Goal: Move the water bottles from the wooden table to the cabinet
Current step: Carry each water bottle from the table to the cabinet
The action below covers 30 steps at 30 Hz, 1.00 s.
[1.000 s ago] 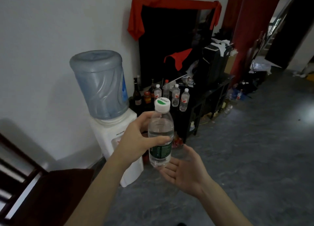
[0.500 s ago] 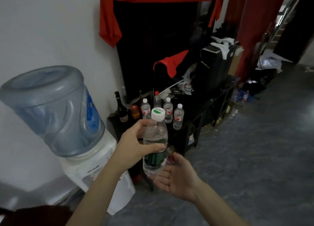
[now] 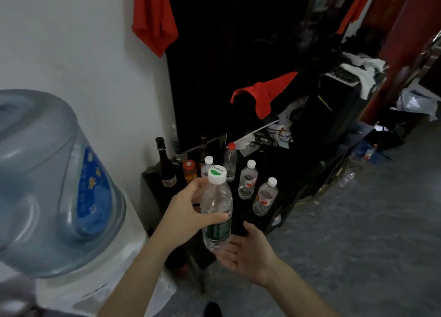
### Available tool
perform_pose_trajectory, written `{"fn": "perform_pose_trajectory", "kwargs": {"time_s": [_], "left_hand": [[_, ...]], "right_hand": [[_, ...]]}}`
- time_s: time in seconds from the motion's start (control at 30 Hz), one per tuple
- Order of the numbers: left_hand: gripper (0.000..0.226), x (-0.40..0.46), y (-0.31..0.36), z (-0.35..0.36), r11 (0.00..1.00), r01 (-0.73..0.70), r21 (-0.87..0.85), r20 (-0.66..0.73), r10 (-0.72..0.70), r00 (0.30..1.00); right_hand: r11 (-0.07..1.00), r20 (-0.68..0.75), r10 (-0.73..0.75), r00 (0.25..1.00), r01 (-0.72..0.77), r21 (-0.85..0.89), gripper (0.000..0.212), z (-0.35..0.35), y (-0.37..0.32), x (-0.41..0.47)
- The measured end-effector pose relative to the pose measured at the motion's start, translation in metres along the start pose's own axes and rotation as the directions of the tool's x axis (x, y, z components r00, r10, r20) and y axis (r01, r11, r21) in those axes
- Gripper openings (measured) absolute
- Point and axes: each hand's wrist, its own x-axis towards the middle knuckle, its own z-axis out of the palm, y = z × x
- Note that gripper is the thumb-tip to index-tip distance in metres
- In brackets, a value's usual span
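At far left we note the water dispenser (image 3: 78, 257), its translucent blue jug (image 3: 47, 180) crowding that edge. Our left hand (image 3: 188, 214) has its grip closed round the clear ribbed water bottle (image 3: 216, 211), upright, green label, cap print too blurred to read. Right hand (image 3: 248, 252) lies open-palmed just under its base. Beyond stands the dark cabinet (image 3: 298, 188) with four small bottles; grey floor (image 3: 358, 245) open rightward.

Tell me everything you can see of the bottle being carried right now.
The water bottle is clear plastic, upright and slightly tilted, with a white cap bearing a green mark and a dark green label round its lower half. It looks partly filled with clear water. The left hand grips its middle, thumb across the front. The open right hand sits palm up just under its base; contact there is unclear. It is held in the air in front of the dark cabinet.
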Motion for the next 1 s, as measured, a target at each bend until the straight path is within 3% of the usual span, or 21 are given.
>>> {"fn": "perform_pose_trajectory", "kwargs": {"time_s": [0.23, 0.4, 0.6, 1.0], "left_hand": [[0.067, 0.094, -0.039, -0.008, 0.997, 0.07, -0.032, -0.042, -0.072, 0.997], [0.064, 0.122, -0.073, 0.003, 0.991, 0.133, -0.022, -0.001, -0.134, 0.991], [0.079, 0.148, -0.117, 0.025, 0.976, 0.212, 0.04, 0.02, -0.213, 0.977], [0.068, 0.173, -0.192, 0.08, 0.957, 0.29, -0.009, -0.219, -0.285, 0.933]], "right_hand": [[0.988, -0.067, 0.11, 0.992, -0.101, 0.115, 0.069, 0.005, -0.073, 0.093], [0.952, -0.027, 0.227, 0.973, -0.216, 0.218, 0.073, -0.011, -0.09, 0.146], [0.956, -0.099, 0.244, 0.965, -0.223, 0.189, 0.07, -0.029, -0.102, 0.197], [0.97, -0.214, 0.234, 0.948, -0.242, -0.007, 0.07, -0.055, -0.124, 0.26]]}}
